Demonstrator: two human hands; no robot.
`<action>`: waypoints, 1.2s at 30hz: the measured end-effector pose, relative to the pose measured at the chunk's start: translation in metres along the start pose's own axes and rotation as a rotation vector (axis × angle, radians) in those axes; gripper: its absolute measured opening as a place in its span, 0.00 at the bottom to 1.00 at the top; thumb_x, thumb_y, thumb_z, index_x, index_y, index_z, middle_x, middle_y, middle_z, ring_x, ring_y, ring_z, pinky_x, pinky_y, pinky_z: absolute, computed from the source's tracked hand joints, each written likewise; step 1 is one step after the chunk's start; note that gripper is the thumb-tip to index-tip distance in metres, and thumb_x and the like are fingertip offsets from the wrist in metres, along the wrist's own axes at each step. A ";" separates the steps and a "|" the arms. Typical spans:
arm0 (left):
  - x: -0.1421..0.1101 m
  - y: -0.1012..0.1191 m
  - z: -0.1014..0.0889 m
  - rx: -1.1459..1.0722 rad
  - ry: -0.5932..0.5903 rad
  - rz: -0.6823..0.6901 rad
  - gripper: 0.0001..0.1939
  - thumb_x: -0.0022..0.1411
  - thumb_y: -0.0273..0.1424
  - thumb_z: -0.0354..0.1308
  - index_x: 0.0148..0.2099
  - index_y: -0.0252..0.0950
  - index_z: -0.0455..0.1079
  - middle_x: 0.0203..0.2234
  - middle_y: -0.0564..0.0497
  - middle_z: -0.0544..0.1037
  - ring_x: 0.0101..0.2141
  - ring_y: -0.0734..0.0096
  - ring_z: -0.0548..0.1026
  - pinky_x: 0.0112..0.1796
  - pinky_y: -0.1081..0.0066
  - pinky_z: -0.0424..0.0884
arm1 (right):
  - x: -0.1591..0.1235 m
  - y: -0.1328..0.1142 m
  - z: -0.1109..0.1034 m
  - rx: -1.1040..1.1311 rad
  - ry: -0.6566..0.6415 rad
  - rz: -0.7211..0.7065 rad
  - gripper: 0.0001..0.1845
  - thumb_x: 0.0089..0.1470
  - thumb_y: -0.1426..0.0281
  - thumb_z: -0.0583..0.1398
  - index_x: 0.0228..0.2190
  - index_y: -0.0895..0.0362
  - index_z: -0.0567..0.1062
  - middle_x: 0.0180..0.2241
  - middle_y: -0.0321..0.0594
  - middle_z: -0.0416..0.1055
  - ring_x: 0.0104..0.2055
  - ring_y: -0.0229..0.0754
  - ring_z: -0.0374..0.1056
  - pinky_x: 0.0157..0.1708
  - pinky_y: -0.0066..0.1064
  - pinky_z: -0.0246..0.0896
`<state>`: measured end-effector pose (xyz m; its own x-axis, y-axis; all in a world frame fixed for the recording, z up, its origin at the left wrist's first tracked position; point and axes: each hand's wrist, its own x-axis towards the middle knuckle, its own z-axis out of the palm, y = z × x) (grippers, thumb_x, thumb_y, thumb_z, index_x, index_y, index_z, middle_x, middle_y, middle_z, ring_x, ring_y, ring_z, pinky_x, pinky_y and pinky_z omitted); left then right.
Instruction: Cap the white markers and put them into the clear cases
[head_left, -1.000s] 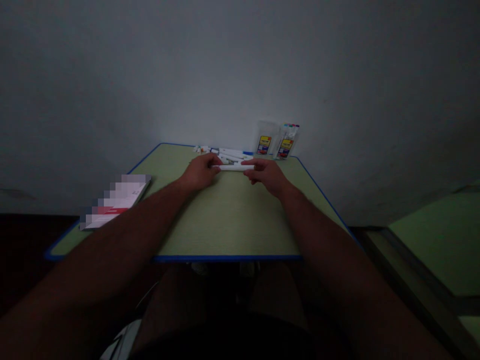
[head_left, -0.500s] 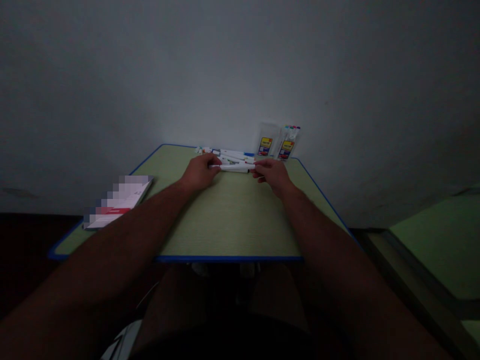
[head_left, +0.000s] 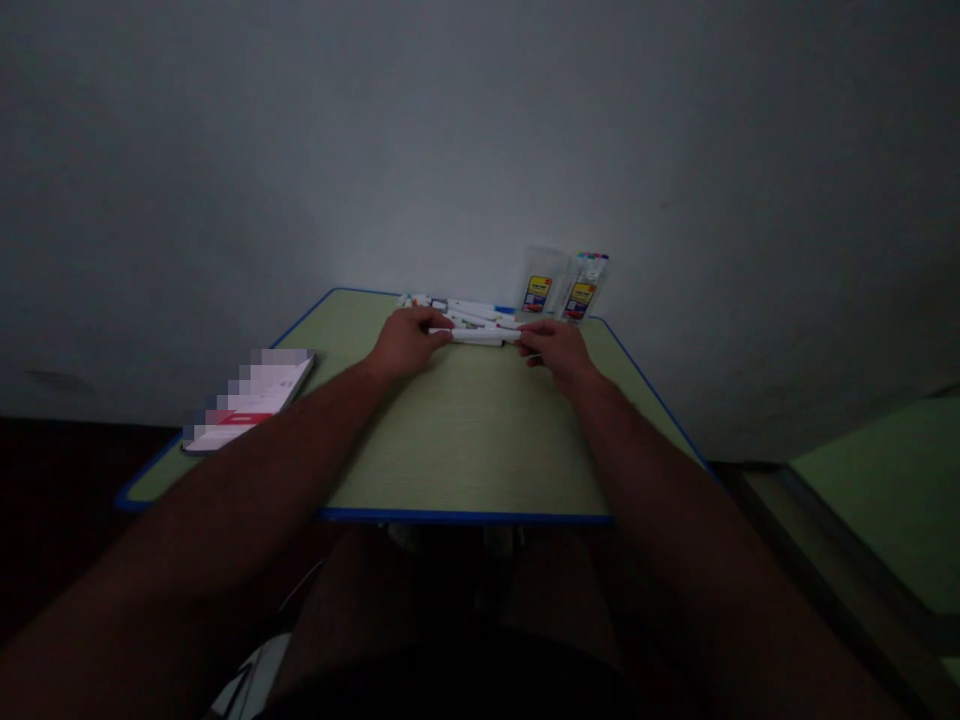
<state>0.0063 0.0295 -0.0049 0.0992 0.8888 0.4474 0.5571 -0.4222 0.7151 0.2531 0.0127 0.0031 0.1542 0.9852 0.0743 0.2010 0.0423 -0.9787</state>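
Note:
Between my two hands a white marker pen (head_left: 486,335) lies level, just above the near edge of a pile of pens. Its left end is pinched by the fingers of my left hand (head_left: 409,343). The fingertips of my right hand (head_left: 556,348) close on the other end. Behind them several white markers (head_left: 480,309) with coloured ends lie in a loose heap at the back of the table (head_left: 472,440). My fingers cover both ends of the held marker, so its cap colour is hidden.
Behind my right hand stand a clear plastic case (head_left: 538,282) with a yellow label and a second case (head_left: 585,288) holding several markers. A lit phone or tablet (head_left: 251,400), partly pixelated, lies at the table's left edge. A grey wall (head_left: 480,150) rises directly behind the table.
The whole view has shifted slightly, moving the table and objects a little to the right. Both hands keep their hold on the marker, with hardly any other movement.

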 end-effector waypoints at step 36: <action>-0.001 0.002 -0.001 -0.282 0.021 -0.147 0.11 0.45 0.28 0.68 0.35 0.33 0.81 0.20 0.52 0.76 0.23 0.71 0.71 0.30 0.66 0.69 | 0.003 0.004 -0.006 0.096 0.007 0.019 0.07 0.51 0.80 0.64 0.23 0.60 0.74 0.21 0.37 0.75 0.20 0.33 0.68 0.21 0.23 0.65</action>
<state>0.0065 0.0276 -0.0040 0.0161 0.9412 0.3375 0.3134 -0.3253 0.8922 0.2599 0.0152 0.0001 0.1644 0.9848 0.0564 0.1048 0.0394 -0.9937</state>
